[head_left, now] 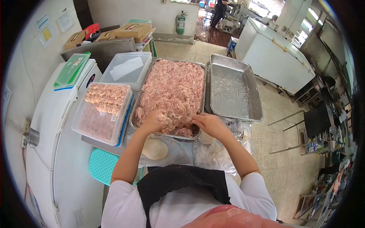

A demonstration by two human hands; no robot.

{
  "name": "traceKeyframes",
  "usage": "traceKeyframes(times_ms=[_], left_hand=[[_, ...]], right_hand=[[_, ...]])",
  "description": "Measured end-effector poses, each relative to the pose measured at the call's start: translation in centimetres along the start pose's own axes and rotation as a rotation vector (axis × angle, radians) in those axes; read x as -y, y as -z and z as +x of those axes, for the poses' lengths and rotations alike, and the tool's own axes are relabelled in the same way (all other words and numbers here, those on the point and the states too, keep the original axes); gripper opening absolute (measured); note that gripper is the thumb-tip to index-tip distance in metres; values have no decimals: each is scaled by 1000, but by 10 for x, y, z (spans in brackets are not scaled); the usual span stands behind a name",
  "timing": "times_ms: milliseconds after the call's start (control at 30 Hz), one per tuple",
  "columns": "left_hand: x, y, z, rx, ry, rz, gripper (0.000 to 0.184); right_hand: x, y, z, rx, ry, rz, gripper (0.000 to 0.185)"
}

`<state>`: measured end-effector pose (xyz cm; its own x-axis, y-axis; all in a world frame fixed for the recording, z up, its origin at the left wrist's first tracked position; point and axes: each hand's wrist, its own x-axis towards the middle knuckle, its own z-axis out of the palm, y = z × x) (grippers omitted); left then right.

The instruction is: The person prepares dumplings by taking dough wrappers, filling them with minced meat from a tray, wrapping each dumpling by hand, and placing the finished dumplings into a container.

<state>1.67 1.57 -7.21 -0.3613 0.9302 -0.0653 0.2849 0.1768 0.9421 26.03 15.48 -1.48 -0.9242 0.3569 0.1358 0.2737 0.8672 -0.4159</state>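
Note:
A deep metal tray (205, 89) is heaped with pink ground meat (175, 81), which slopes down to a darker, lower patch at the near side. Over the tray's near left part, my left hand (156, 121) is closed, with ground meat at its curled fingers. My right hand (208, 124) is at the near right rim, its fingers pressed together and pointing at the meat; what they pinch is hidden. Below the tray, between my forearms, lies a stack of round pale wrappers (155, 148) on clear plastic (182, 152).
Left of the tray stands a plastic container (81, 123) with rows of shaped meat pieces; behind it is a lidded clear container (142, 60). A second metal tray (232, 89), with residue, sits right. A white chest freezer (266, 53) and a person (219, 15) are farther back.

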Motion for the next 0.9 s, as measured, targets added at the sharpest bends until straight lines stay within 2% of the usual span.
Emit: traceKeyframes(times_ms=[67,167,200,300,433,500,567,600,700,767,800,900], left_hand=[[17,-4,13,-50,73,6,43],[14,-2,21,-15,74,120,51],[11,-2,19,23,60,178,54],[-28,-8,-2,-66,9,267,50],[-39,-1,-15,-157,-317,200,52],[-65,6,-21,-149,-498,211,51],[-84,10,-30,-56,-409,249,48],[-88,12,-33,-6,-362,267,47],[-80,22,-18,221,-434,351,46],[-62,22,-15,147,-405,321,46],[-50,22,-10,110,-392,307,46],[4,23,14,66,-232,264,41]], right_hand=[[12,1,-2,-153,21,-177,26],[11,-34,-6,-196,121,-163,27],[3,-42,0,-107,25,-158,26],[-33,-39,3,-63,-145,-238,22],[-28,-1,-18,-126,-121,-75,26],[-17,14,-24,-161,-95,168,32],[3,24,-31,-146,-21,375,34],[8,15,-31,-124,4,374,34],[22,-5,-25,-67,35,291,32],[28,13,-18,-40,7,129,31],[38,19,-20,-118,-42,-15,29],[74,4,-21,-321,-46,-88,28]])
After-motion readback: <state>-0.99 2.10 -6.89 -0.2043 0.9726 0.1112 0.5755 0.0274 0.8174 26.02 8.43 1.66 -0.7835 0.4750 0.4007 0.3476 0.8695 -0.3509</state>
